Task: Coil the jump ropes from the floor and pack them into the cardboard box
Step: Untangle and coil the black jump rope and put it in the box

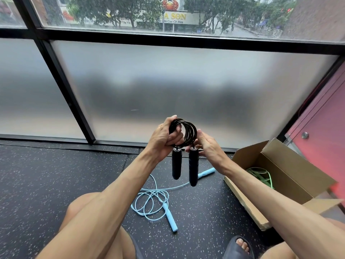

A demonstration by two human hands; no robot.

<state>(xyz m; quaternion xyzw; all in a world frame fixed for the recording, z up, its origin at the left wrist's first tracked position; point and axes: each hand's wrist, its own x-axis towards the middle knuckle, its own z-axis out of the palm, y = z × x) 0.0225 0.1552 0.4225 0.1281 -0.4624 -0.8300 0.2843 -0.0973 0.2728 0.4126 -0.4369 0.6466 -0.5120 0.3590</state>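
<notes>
Trainee: Position of black jump rope (186, 131)?

Supervisor: Held up left of the cardboard box (291, 172); its coil is clasped by the left hand (164, 139) and pinched by the right hand (207, 144). If either grip is slackened, loops could spring loose.

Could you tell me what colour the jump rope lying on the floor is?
The floor rope is light blue, head view.

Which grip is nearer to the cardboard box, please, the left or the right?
Right. The right grip is up-left of the cardboard box, holding the black rope coil; the left grip holds the coil further left.
</notes>
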